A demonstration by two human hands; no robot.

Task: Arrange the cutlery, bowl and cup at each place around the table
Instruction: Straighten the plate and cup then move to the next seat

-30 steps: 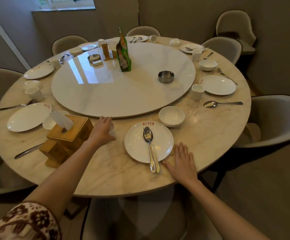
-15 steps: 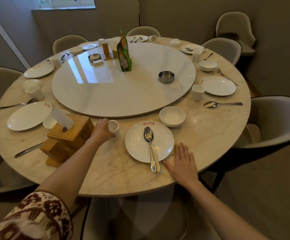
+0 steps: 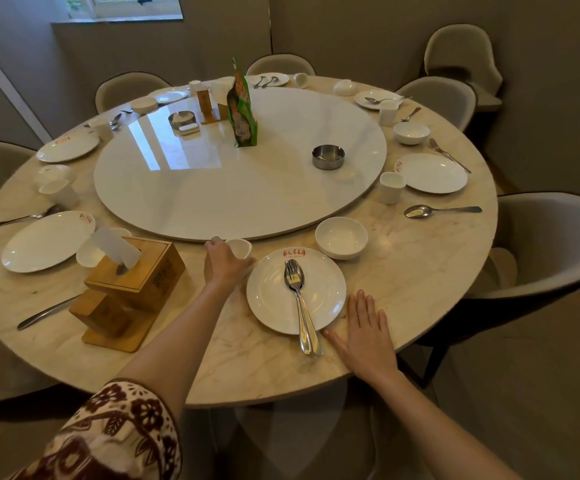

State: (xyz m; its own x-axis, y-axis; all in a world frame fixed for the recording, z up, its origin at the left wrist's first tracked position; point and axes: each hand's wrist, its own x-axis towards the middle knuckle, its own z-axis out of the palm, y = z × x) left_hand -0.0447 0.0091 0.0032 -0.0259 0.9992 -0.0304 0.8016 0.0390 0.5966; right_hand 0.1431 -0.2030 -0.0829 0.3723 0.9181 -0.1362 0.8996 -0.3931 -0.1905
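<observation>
Right of the tissue box [image 3: 136, 268], the left hand [image 3: 224, 269] grips a cup [image 3: 240, 247] touching the plate's [image 3: 270, 299] upper-left rim. Cutlery [image 3: 299, 303] lies on the plate, 1 bowl [image 3: 341, 237] just beyond it. The right hand [image 3: 368, 332] rests flat on the table [image 3: 420, 268], fingers straight and together.

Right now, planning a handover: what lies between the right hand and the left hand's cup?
Head view: the plate, bearing cutlery, lies between right hand and cup.
</observation>
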